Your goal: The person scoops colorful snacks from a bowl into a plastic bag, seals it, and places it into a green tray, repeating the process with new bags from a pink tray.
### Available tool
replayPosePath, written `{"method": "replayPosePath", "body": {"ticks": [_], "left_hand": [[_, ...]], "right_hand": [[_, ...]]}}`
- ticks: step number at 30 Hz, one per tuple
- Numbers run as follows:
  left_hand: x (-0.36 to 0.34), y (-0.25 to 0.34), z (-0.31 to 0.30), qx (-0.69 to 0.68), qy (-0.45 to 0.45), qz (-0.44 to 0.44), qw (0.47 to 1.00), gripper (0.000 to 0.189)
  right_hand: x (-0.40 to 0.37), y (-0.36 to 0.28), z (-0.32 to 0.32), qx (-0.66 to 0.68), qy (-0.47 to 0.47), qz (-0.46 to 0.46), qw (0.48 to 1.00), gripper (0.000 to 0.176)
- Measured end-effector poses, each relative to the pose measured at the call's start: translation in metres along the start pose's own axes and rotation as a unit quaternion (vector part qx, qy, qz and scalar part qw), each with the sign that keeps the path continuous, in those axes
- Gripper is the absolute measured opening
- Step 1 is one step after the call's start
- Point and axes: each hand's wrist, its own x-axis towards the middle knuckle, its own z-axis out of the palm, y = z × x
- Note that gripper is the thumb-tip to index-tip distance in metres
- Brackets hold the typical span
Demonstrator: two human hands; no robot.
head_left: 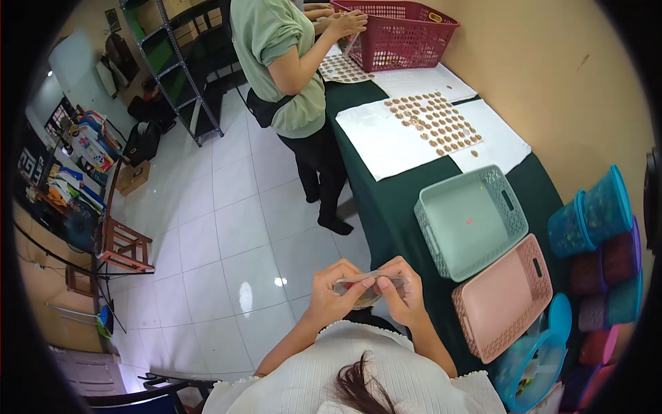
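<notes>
My left hand (329,290) and my right hand (408,293) are raised in front of my chest, close together. Between them is a small transparent plastic bag (367,301), its upper edge pinched by the thumbs and fingers of both hands. Something brownish shows low in the bag, mostly hidden by my fingers. To the right of my hands, on the green-covered table, are a pale green plastic basket (460,224) and a pink plastic basket (498,302), side by side.
Rows of small brown round pieces (441,124) lie on white sheets (369,141). Beyond them stands a dark red basket (407,38), where a person in a green top (276,41) works. Stacked tubs (593,214) and an open blue tub (531,372) line the right side.
</notes>
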Motion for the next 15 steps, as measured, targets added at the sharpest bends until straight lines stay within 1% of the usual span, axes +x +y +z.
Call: {"method": "replayPosePath", "body": {"ticks": [2,4,6,8,10,11,12,13,14,15], "left_hand": [[0.018,-0.003,0.006,0.002,0.02,-0.013,1.0,0.003],[0.034,-0.007,0.007,0.054,-0.007,0.027,0.998,0.006],[0.045,-0.018,0.009,0.054,0.002,0.023,0.998,0.003],[0.055,-0.024,0.011,0.056,0.008,0.022,0.998,0.003],[0.067,-0.026,0.014,0.0,0.051,-0.074,0.996,0.005],[0.076,-0.03,0.014,-0.001,0.041,-0.076,0.996,0.005],[0.085,-0.034,0.014,-0.034,0.033,-0.08,0.996,0.007],[0.095,-0.039,0.014,-0.067,0.024,-0.085,0.994,0.009],[0.107,-0.043,0.013,-0.07,0.009,-0.086,0.994,0.009],[0.122,-0.046,0.011,-0.023,-0.056,-0.03,0.998,0.014]], "right_hand": [[0.019,0.006,-0.01,-0.001,-0.002,0.009,1.0,0.005],[0.034,0.015,-0.016,-0.001,0.004,0.022,1.0,0.005],[0.045,0.029,-0.02,-0.047,0.041,-0.026,0.998,0.006],[0.051,0.037,-0.023,-0.049,0.038,-0.006,0.998,0.005],[0.062,0.037,-0.027,-0.053,0.043,0.01,0.998,0.005],[0.069,0.031,-0.03,-0.019,0.034,0.043,0.998,0.005],[0.075,0.029,-0.034,0.014,0.028,0.074,0.997,0.007],[0.08,0.033,-0.039,0.011,0.041,0.073,0.996,0.007],[0.085,0.039,-0.045,-0.02,0.067,0.049,0.996,0.009],[0.091,0.043,-0.051,-0.053,0.092,0.025,0.994,0.011]]}}
